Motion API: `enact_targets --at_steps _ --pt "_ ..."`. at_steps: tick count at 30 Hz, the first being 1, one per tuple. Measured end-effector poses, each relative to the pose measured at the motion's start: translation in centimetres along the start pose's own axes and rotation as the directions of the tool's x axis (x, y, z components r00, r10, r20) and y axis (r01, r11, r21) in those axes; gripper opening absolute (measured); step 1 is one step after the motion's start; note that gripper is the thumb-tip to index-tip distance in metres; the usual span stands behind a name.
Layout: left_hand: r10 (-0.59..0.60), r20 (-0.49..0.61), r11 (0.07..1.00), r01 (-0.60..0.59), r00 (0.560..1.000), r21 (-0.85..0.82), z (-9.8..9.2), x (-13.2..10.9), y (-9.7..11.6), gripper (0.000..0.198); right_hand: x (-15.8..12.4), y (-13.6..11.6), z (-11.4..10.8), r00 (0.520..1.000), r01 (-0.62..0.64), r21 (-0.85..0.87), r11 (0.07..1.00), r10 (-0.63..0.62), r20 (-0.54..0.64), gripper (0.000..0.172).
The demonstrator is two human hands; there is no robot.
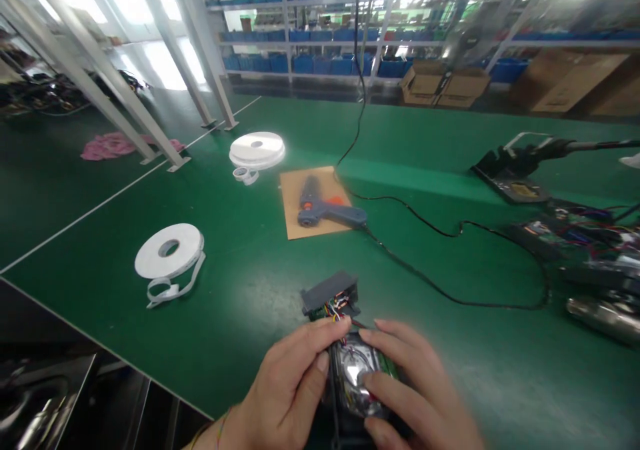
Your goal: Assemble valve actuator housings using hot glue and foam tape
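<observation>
On the green tabletop in front of me lies a black plastic device housing (pixel 340 407) with a shiny, silvery part (pixel 356 370) and thin wires inside. My left hand (pixel 295 377) grips its left edge, thumb and fingers closed at the upper left corner. My right hand (pixel 417 390) holds the right side, with fingertips curled over onto the silvery part. Thin coloured wires run from the housing to a small dark grey casing (pixel 330 292) just beyond it, which has a circuit board and copper-coloured parts inside. The underside of the housing is hidden.
A glue gun (pixel 333 213) lies on a cardboard sheet (pixel 295 229), its black cable (pixel 430 280) looping right. White tape rolls (pixel 153 253) sit to the left. A stand with a black tool (pixel 520 163), wired boards (pixel 590 227) and a metal cylinder (pixel 603 317) lie right.
</observation>
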State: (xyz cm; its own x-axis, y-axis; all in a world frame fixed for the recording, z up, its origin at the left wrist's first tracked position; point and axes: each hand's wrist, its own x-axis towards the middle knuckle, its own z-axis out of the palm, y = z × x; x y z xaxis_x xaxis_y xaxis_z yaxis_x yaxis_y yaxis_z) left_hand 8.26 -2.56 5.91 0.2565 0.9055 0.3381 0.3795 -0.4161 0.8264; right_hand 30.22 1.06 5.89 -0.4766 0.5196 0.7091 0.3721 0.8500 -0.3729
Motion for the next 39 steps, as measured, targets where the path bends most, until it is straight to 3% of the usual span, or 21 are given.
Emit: enact_targets --at_steps 7,12,18,22,26,31,34,39 --pt "-0.003 -0.026 0.996 0.001 1.000 -0.093 0.5 -0.1 0.0 0.051 0.3 -0.2 -0.1 0.997 -0.063 0.082 0.995 0.060 0.038 0.013" --pt "0.002 -0.031 0.995 -0.005 1.000 -0.099 0.8 -0.1 0.3 0.050 0.8 -0.5 -0.8 0.990 -0.059 0.069 0.996 0.049 0.135 0.010" --pt "0.057 -0.142 0.997 -0.049 0.988 0.061 0.9 -0.2 0.8 0.047 0.9 -0.6 -0.9 0.991 -0.006 0.032 0.999 0.002 0.137 0.014" --pt "-0.057 -0.251 0.988 0.091 0.966 0.126 1.0 -0.8 1.1 0.041 1.1 -0.6 -0.5 0.994 -0.016 0.046 0.999 0.011 0.107 0.014" --pt "-0.229 -0.316 0.969 0.246 0.921 0.014 2.1 -1.8 1.4 0.028 1.0 -0.6 -0.4 0.997 -0.003 0.036 0.999 0.000 0.076 0.014" --pt "-0.483 -0.247 0.871 0.432 0.840 -0.235 3.7 -1.8 2.7 0.043 0.2 -0.3 -0.3 0.999 0.032 0.009 0.999 -0.032 0.039 0.019" --pt "-0.603 -0.125 0.773 0.538 0.788 -0.337 4.0 -1.2 3.4 0.061 -0.3 -0.1 -0.2 0.997 0.056 0.018 0.998 -0.057 0.044 0.022" --pt "-0.651 0.000 0.628 0.539 0.759 -0.561 4.3 -0.8 3.8 0.073 -1.2 -0.2 0.3 0.999 -0.011 0.038 0.999 0.010 0.041 0.019"
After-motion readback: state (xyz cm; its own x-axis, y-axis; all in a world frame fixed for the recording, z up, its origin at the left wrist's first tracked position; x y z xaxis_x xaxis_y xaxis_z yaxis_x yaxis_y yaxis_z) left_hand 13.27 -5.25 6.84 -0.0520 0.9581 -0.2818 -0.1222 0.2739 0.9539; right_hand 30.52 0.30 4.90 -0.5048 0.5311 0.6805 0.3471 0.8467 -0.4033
